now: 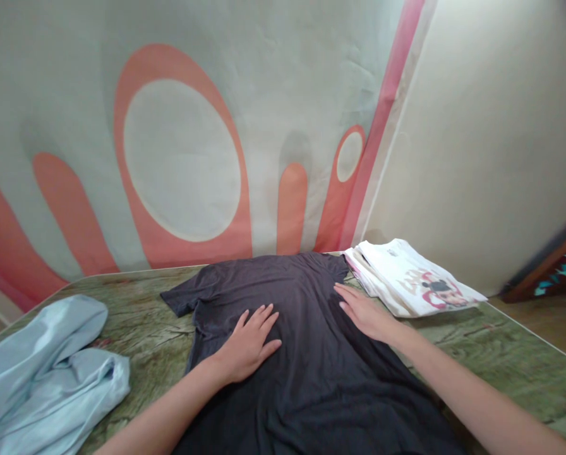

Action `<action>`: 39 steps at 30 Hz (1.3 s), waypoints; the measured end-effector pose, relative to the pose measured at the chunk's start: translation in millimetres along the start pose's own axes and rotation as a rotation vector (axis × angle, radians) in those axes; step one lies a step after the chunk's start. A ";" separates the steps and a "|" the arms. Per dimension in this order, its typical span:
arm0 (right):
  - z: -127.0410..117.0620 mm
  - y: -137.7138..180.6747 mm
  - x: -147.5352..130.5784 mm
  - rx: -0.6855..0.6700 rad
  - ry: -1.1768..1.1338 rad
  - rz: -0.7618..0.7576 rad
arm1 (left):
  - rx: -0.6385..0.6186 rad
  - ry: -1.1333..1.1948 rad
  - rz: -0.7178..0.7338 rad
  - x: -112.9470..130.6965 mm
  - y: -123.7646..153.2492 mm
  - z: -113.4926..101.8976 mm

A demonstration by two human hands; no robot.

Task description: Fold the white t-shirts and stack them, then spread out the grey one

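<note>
A dark short-sleeved T-shirt (pixel 306 366) lies spread over the table, its collar end toward the wall and its lower part running to the near edge of the view. My left hand (pixel 249 346) rests flat on the left half of the shirt, fingers spread. On the shirt's right side, near the right sleeve, my right hand (pixel 361 311) lies with its fingers stretched out. Neither hand grips anything. Soft wrinkles run through the cloth between and below the hands.
To the right is a stack of folded white T-shirts (pixel 413 278), the top one bearing a cartoon print. A crumpled light blue garment (pixel 50 379) lies on the left of the wood-patterned table (pixel 150 344). Behind the table stands a wall (pixel 264 95) with orange shapes.
</note>
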State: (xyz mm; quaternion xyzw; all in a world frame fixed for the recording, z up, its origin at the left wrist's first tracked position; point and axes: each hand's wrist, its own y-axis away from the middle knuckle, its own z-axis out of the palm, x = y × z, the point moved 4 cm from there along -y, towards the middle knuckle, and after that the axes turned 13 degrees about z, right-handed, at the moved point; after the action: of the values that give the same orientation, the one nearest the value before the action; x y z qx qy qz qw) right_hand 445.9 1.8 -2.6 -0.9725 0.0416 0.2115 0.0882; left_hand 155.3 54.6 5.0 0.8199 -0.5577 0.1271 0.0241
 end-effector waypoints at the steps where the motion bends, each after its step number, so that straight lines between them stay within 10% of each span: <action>1: 9.0 -8.5 0.2 -0.024 0.033 -0.008 | -0.017 -0.033 -0.003 -3.2 0.7 2.4; 15: 15.0 -50.3 45.3 -0.074 0.012 0.170 | -0.098 -0.060 -0.017 -37.1 12.6 -13.8; 24: 20.7 -29.7 -16.2 0.227 0.140 0.079 | -0.053 0.022 0.160 17.9 -52.4 -15.2; 30: 45.4 18.6 -46.5 0.033 0.249 0.100 | -0.052 0.048 0.137 -8.8 -120.9 11.7; 39: 19.5 76.8 -33.5 -0.251 0.205 0.154 | -0.073 -0.019 0.046 -28.1 -116.6 17.3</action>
State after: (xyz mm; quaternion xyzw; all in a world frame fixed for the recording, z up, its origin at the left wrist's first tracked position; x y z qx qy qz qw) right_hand 398.6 -68.4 -17.8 -0.9863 0.0977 0.1211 -0.0552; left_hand 256.1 120.9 -6.3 0.8065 -0.5810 0.0993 0.0459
